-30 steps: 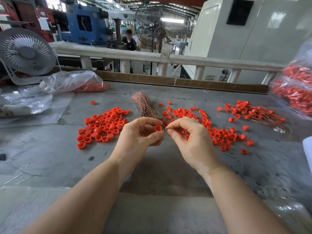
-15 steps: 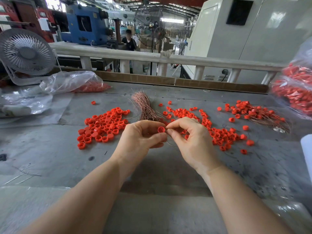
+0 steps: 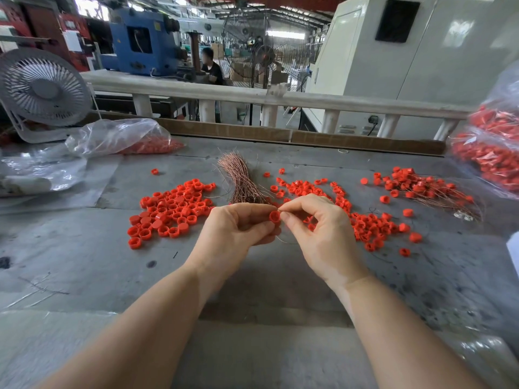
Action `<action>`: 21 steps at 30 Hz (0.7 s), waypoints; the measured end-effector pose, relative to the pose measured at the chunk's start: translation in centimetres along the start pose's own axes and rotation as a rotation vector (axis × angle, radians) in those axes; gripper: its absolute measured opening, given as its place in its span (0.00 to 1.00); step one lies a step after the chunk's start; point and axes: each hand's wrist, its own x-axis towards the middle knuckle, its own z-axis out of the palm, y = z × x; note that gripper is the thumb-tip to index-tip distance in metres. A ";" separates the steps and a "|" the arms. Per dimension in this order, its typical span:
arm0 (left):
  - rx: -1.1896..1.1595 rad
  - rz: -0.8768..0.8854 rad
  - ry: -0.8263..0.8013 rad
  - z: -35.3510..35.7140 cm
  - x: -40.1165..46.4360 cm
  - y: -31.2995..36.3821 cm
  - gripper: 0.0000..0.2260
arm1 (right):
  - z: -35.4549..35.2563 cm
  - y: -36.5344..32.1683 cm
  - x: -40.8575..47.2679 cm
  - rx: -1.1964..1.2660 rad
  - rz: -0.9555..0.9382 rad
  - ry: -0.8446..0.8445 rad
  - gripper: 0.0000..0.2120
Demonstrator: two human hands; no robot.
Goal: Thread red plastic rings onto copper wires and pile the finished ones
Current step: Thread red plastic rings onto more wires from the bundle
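Bright, even daylight from far hall; soft shadows under forearms; wide-angle bending, slight blur at edges.

Red ring (image 3: 275,216): partly covered by the left hand (image 3: 234,234) fingertips; its hole can't be seen.
Copper wire (image 3: 283,240): too thin to follow past the right hand (image 3: 323,237).
Wire bundle (image 3: 241,181): near end hidden behind the left hand.
Bags of red parts (image 3: 494,158): blurred, cut by the right edge.
Desk fan (image 3: 42,91): cropped at the left edge.

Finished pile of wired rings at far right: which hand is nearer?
Right. The right hand sits left of the finished pile; the left hand lies farther left.
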 end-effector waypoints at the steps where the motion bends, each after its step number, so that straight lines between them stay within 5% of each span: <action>1: -0.003 0.002 -0.001 0.0 0.0 0.0 0.11 | 0.0 0.0 0.0 0.000 -0.003 0.004 0.05; 21: -0.191 -0.105 0.048 -0.6 0.5 -0.4 0.10 | 0.0 -0.1 0.2 -0.043 -0.071 0.001 0.07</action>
